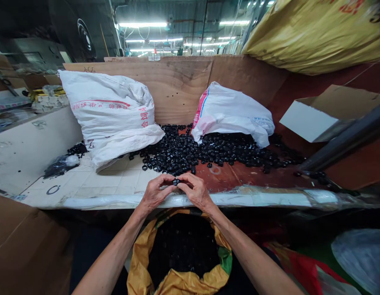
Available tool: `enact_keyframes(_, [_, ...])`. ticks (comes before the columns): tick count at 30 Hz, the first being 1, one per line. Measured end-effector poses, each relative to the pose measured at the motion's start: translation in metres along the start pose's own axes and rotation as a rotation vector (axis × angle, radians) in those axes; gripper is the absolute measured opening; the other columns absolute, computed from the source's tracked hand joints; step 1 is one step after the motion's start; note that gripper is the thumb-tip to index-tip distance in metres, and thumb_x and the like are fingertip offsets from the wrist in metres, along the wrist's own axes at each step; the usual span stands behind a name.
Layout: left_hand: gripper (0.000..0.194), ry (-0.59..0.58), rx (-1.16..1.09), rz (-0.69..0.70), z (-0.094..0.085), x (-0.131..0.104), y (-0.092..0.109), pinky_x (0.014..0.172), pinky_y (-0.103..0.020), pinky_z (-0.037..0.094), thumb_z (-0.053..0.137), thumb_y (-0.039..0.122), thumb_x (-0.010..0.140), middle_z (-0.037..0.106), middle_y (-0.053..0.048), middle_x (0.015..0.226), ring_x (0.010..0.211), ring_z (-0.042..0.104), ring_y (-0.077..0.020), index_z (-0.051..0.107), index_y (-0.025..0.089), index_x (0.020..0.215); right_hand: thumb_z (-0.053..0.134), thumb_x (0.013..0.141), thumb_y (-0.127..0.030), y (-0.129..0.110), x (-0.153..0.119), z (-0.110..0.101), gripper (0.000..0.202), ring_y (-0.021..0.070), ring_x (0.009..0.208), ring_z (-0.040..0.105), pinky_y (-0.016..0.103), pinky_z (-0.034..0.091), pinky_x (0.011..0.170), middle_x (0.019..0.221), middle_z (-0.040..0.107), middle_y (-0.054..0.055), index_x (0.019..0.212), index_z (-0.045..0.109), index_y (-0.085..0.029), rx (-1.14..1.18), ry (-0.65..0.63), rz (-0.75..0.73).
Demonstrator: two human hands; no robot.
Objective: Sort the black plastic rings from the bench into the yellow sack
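Between the fingertips of my left hand (157,189) and my right hand (194,189) is a small black part (175,182), pinched from both sides above the table's front edge. Both hands are closed on it. Just beyond them, a heap of small black ring-like parts (184,151) spreads over the tabletop. Below my forearms, an open yellow sack (136,262) holds many black pieces in its dark inside.
A white sack (113,110) leans at the left and another white sack (233,110) lies at the right, against a wooden board (177,90). An open carton (313,119) and a dark metal bar (346,135) are at the right. A yellow bag (319,37) hangs over the upper right.
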State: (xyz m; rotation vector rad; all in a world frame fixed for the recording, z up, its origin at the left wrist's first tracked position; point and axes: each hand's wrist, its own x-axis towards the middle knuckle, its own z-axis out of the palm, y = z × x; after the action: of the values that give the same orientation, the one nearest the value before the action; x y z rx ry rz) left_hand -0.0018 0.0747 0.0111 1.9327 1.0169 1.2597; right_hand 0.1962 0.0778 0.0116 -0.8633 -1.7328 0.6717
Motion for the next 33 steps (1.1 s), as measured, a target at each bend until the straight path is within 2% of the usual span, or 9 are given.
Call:
enact_keyframes(6, [0.017,0.012,0.078,0.147,-0.003,0.000,-0.004,0.091,-0.035,0.058,0.068,0.023,0.089,0.075,-0.008,0.105,0.097,0.071,-0.0193,0.071,0.019,0.106,0.062,0.093,-0.025,-0.001,0.001,0.001,0.011,0.0168,0.074,0.063,0.027,0.050,0.070,0.082,0.069,0.004,0.092,0.071,-0.020,-0.085,0.002,-0.063])
enact_keyframes(11, [0.015,0.000,0.101,0.223,-0.001,0.000,-0.001,0.093,-0.036,0.057,0.066,0.020,0.091,0.075,-0.009,0.107,0.100,0.071,-0.0193,0.071,0.019,0.105,0.049,0.102,-0.032,0.002,0.002,0.004,0.036,0.0149,0.063,0.054,0.026,0.044,0.066,0.064,0.057,0.001,0.070,0.061,-0.021,-0.247,-0.024,-0.098])
enact_keyframes(13, [0.016,-0.008,0.087,0.207,-0.001,-0.001,0.001,0.092,-0.036,0.057,0.066,0.020,0.091,0.074,-0.009,0.107,0.099,0.070,-0.0192,0.070,0.018,0.106,0.047,0.103,-0.033,0.001,0.000,0.005,0.035,0.0148,0.064,0.054,0.026,0.044,0.065,0.067,0.057,0.001,0.074,0.062,-0.020,-0.253,-0.011,-0.085])
enact_keyframes(16, [0.016,-0.004,0.043,0.141,0.000,-0.001,0.002,0.089,-0.035,0.058,0.067,0.022,0.091,0.073,-0.009,0.105,0.096,0.071,-0.0191,0.069,0.018,0.106,0.053,0.100,-0.032,-0.002,-0.004,0.004,0.017,0.0148,0.067,0.058,0.025,0.046,0.065,0.081,0.063,0.003,0.102,0.065,-0.019,-0.169,0.009,-0.064])
enact_keyframes(18, [0.017,-0.003,0.022,0.114,0.000,-0.001,0.001,0.088,-0.034,0.058,0.066,0.022,0.091,0.073,-0.009,0.105,0.096,0.071,-0.0194,0.069,0.018,0.107,0.056,0.097,-0.028,-0.004,-0.006,0.003,0.019,0.0160,0.073,0.060,0.026,0.048,0.069,0.088,0.064,0.004,0.112,0.063,-0.019,-0.135,-0.011,-0.096])
enact_keyframes(21, [0.016,-0.007,0.036,0.145,-0.001,-0.001,0.002,0.089,-0.035,0.057,0.065,0.020,0.091,0.073,-0.009,0.105,0.097,0.070,-0.0191,0.068,0.018,0.107,0.055,0.098,-0.025,-0.002,-0.006,0.003,0.014,0.0173,0.075,0.061,0.028,0.048,0.072,0.083,0.065,0.004,0.100,0.068,-0.020,-0.175,-0.035,-0.147])
enact_keyframes(25, [0.015,-0.014,0.079,0.185,-0.001,-0.002,0.004,0.090,-0.034,0.056,0.065,0.018,0.091,0.073,-0.008,0.103,0.097,0.069,-0.0186,0.069,0.018,0.106,0.051,0.101,-0.029,-0.001,-0.004,0.004,0.032,0.0157,0.063,0.055,0.028,0.045,0.066,0.066,0.059,0.002,0.073,0.064,-0.020,-0.306,-0.021,-0.118])
enact_keyframes(30, [0.016,-0.009,0.057,0.150,0.000,-0.002,0.005,0.087,-0.033,0.057,0.065,0.019,0.090,0.073,-0.008,0.103,0.095,0.070,-0.0187,0.069,0.017,0.106,0.056,0.098,-0.032,-0.004,-0.006,0.002,0.018,0.0179,0.075,0.060,0.029,0.049,0.073,0.086,0.066,0.006,0.105,0.066,-0.019,-0.241,0.008,-0.156])
enact_keyframes(33, [0.016,-0.004,0.069,0.148,0.000,-0.002,0.007,0.086,-0.033,0.057,0.066,0.019,0.089,0.073,-0.008,0.101,0.094,0.070,-0.0188,0.069,0.017,0.105,0.053,0.100,-0.029,-0.003,-0.006,0.002,0.021,0.0187,0.074,0.060,0.033,0.048,0.080,0.077,0.066,0.004,0.087,0.067,-0.020,-0.301,0.023,-0.214])
